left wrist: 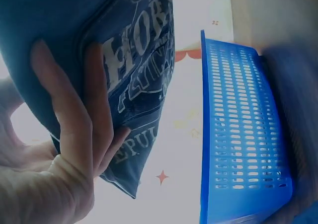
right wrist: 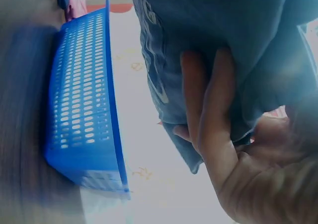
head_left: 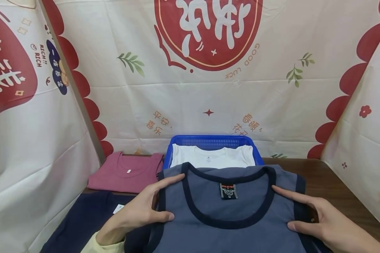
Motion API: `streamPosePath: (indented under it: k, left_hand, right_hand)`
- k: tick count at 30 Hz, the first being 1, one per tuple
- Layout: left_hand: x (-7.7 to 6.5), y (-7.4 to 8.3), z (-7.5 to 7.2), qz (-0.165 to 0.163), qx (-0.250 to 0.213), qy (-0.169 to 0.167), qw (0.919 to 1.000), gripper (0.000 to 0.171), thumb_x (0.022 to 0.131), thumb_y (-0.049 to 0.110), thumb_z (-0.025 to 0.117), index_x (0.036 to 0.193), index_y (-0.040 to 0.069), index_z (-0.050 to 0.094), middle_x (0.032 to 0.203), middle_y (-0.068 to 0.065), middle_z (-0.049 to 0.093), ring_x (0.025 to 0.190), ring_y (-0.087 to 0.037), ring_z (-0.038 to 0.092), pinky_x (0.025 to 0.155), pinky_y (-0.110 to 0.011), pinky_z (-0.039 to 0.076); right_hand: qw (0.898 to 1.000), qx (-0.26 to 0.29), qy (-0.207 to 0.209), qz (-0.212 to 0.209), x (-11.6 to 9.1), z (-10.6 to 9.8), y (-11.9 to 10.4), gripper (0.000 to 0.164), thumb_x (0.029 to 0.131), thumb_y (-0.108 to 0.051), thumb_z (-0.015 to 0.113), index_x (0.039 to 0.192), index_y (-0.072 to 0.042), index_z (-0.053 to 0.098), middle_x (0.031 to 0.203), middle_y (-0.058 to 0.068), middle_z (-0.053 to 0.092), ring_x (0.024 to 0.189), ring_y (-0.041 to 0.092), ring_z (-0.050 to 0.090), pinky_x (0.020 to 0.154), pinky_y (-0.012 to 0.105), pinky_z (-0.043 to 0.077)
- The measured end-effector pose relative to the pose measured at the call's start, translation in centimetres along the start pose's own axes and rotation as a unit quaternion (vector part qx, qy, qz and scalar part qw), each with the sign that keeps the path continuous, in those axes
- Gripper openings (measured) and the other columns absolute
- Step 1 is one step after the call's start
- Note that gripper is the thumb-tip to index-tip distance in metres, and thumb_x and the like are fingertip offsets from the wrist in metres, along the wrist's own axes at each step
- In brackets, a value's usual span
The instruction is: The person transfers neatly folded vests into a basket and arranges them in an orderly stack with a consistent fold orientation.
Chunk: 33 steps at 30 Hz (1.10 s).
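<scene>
Held shirt: 1 | hands: 2 | basket: 1 | other garments: 3

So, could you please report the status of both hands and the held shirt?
Left hand and right hand gripping blue-gray shirt near shoulders. Shirt held up, neckline showing. Blue basket partly hidden behind it.

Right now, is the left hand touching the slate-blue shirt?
Touching. The left wrist view shows the left hand's fingers lying against the printed side of the slate-blue shirt; the head view shows its thumb on the opposite side.
</scene>
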<state>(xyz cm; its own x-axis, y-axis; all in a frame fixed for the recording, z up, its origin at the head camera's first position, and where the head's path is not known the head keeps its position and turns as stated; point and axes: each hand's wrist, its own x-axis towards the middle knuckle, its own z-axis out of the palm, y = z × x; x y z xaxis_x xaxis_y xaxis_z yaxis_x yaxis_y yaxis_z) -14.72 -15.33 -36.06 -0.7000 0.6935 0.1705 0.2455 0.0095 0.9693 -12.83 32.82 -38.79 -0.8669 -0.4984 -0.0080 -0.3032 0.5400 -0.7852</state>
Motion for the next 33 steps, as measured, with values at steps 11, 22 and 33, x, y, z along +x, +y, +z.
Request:
streamPosePath:
  k: [11, 22, 33]
  left_hand:
    - [2.9, 0.1, -2.2, 0.025, -0.001, 0.052, 0.9983, 0.079, 0.088, 0.001, 0.069, 0.159, 0.016, 0.038, 0.156, -0.015, 0.045, 0.132, -0.019, 0.055, 0.105, -0.030, 0.052]
    - [7.2, -0.1, -4.7, 0.051, -0.094, 0.116, 0.9875, 0.077, 0.089, -0.006, 0.063, 0.159, 0.014, 0.038, 0.146, -0.017, 0.051, 0.118, -0.020, 0.061, 0.091, -0.032, 0.059]
    - [10.2, -2.7, -7.7, 0.065, -0.105, 0.183, 0.9753, 0.068, 0.092, -0.001, 0.061, 0.156, 0.016, 0.045, 0.163, -0.005, 0.042, 0.126, -0.017, 0.056, 0.091, -0.025, 0.056]
  right_hand:
    - [0.987, 0.157, 0.010, -0.031, 3.7, -2.4, -1.8, 0.066, 0.102, -0.003, 0.057, 0.163, -0.013, 0.033, 0.143, -0.015, 0.060, 0.120, 0.010, 0.066, 0.092, 0.028, 0.059]
    - [0.972, 0.216, 0.088, -0.014, 8.5, -4.1, -3.5, 0.062, 0.103, -0.009, 0.060, 0.160, -0.020, 0.040, 0.140, -0.010, 0.060, 0.108, 0.015, 0.073, 0.084, 0.035, 0.063]
    - [0.926, 0.356, 0.126, -0.021, 12.9, -4.1, -1.9, 0.048, 0.103, -0.010, 0.061, 0.150, -0.019, 0.056, 0.139, -0.005, 0.057, 0.102, 0.013, 0.074, 0.080, 0.032, 0.063]
